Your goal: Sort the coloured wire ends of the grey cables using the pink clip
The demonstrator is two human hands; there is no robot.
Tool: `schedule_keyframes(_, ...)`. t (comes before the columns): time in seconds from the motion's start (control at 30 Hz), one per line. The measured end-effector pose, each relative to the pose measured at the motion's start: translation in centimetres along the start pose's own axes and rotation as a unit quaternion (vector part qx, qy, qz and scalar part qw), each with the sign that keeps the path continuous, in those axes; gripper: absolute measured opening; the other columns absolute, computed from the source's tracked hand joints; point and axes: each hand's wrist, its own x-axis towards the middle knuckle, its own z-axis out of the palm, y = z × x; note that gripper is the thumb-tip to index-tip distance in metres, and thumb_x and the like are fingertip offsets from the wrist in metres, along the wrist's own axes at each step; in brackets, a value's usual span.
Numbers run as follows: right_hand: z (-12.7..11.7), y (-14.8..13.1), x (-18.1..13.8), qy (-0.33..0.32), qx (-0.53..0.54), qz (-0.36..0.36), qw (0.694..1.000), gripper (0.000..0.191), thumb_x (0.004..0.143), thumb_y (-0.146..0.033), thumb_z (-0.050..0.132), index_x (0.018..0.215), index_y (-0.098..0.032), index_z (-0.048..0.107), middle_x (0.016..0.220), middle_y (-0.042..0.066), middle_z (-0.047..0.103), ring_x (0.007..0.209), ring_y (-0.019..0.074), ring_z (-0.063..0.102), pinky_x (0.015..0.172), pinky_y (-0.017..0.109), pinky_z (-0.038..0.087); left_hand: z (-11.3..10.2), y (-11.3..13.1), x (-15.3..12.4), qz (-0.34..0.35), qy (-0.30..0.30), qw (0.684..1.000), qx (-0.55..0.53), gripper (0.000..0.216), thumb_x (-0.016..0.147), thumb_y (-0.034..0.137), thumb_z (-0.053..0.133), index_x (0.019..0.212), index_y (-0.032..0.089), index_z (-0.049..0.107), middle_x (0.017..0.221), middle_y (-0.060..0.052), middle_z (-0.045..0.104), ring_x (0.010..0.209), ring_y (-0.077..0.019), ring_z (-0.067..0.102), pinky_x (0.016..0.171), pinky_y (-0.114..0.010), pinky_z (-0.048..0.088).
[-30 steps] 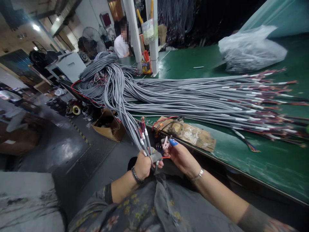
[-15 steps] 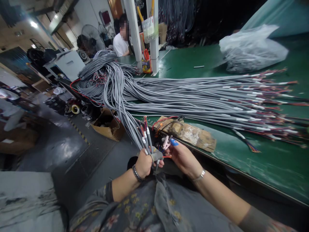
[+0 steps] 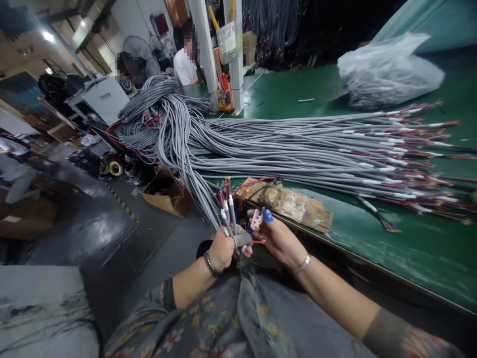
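My left hand [image 3: 222,247] is closed round several grey cables [image 3: 231,214] whose white-banded ends and coloured wires stick up above the fist. Grey wrapping covers part of a finger on it. Just to its right, my right hand [image 3: 279,238] has a blue covering on the thumb. It pinches a pale pink clip [image 3: 256,219] that looks like a clothes peg. Between the two hands, thin coloured wires [image 3: 258,241] poke out of the left grip toward the clip. Whether the clip touches a wire, I cannot make out.
Many grey cables [image 3: 261,144] lie along the green table [image 3: 372,258], stripped ends to the right. A worn wooden block [image 3: 298,206] sits at its near edge. A clear plastic bag [image 3: 391,74] lies far right, a cardboard box [image 3: 164,194] below left. A person in white sits behind.
Little differs. The right hand and the pink clip have turned slightly, and the cable ends in the left hand have shifted a bit. The view has moved slightly.
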Motion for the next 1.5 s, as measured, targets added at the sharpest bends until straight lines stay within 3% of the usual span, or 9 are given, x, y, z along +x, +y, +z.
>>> schedule_keyframes(0.17,0.2,-0.2,0.0,0.011,0.02,0.007,1.0,0.038,0.057,-0.055,0.08,0.067,-0.019,0.071,0.061,0.0,0.064,0.056,0.0109,0.053,0.052,0.023,0.043,0.1,-0.1,0.1,-0.001,-0.001,1.0,0.021,0.035,0.049,0.042,0.075,0.052,0.015,0.054,0.044,-0.002,0.057,0.037,-0.0113,0.051,0.039,-0.021,0.038)
schedule_keyframes(0.5,-0.1,-0.1,-0.5,-0.004,0.054,0.046,0.997,0.037,0.066,-0.058,0.073,0.068,-0.021,0.068,0.065,0.002,0.065,0.056,0.0132,0.055,0.053,0.025,0.044,0.2,0.4,-1.0,-0.005,0.019,1.0,-0.006,0.038,0.045,0.043,0.078,0.053,0.016,0.053,0.042,0.0,0.055,0.036,-0.0101,0.049,0.04,-0.022,0.041)
schedule_keyframes(0.83,0.0,-0.2,-1.0,-0.02,0.001,0.007,1.0,0.031,0.067,-0.048,0.076,0.073,-0.019,0.067,0.065,-0.002,0.059,0.058,0.0103,0.049,0.055,0.023,0.042,0.1,0.0,-1.0,0.017,0.048,0.999,-0.017,0.037,0.049,0.044,0.077,0.055,0.016,0.052,0.041,0.001,0.055,0.036,-0.0103,0.05,0.042,-0.022,0.041)
schedule_keyframes(1.03,-0.1,-0.2,-1.1,-0.009,-0.019,0.002,1.0,0.038,0.064,-0.055,0.076,0.07,-0.018,0.066,0.062,-0.001,0.057,0.056,0.0112,0.047,0.055,0.025,0.041,0.6,0.5,-0.7,0.009,0.048,0.998,-0.032,0.037,0.046,0.042,0.077,0.053,0.016,0.052,0.041,0.0,0.056,0.036,-0.0099,0.051,0.039,-0.02,0.038)
schedule_keyframes(1.2,-0.5,0.4,-0.5,-0.043,-0.027,-0.015,0.999,0.044,0.07,-0.063,0.067,0.075,-0.019,0.066,0.066,0.002,0.061,0.06,0.0152,0.052,0.059,0.03,0.043,0.7,0.4,-0.4,0.007,0.048,0.998,-0.029,0.038,0.045,0.043,0.078,0.053,0.015,0.053,0.041,0.0,0.056,0.035,-0.0096,0.05,0.039,-0.02,0.04)
schedule_keyframes(1.33,-0.8,1.0,0.2,-0.064,0.014,-0.008,0.998,0.04,0.072,-0.058,0.068,0.087,-0.021,0.067,0.074,0.003,0.065,0.069,0.0194,0.058,0.061,0.033,0.046,0.6,0.1,-0.3,0.013,0.05,0.999,-0.017,0.036,0.048,0.042,0.076,0.054,0.016,0.053,0.042,0.0,0.056,0.036,-0.0108,0.052,0.039,-0.021,0.04)
schedule_keyframes(1.5,-1.0,1.6,0.6,-0.066,0.069,0.002,0.995,0.034,0.072,-0.052,0.071,0.087,-0.021,0.068,0.079,0.003,0.068,0.073,0.0197,0.061,0.061,0.032,0.047,0.6,0.0,-0.1,0.011,0.046,0.999,0.0,0.033,0.049,0.041,0.075,0.054,0.016,0.054,0.042,-0.001,0.057,0.036,-0.0114,0.053,0.04,-0.021,0.041)
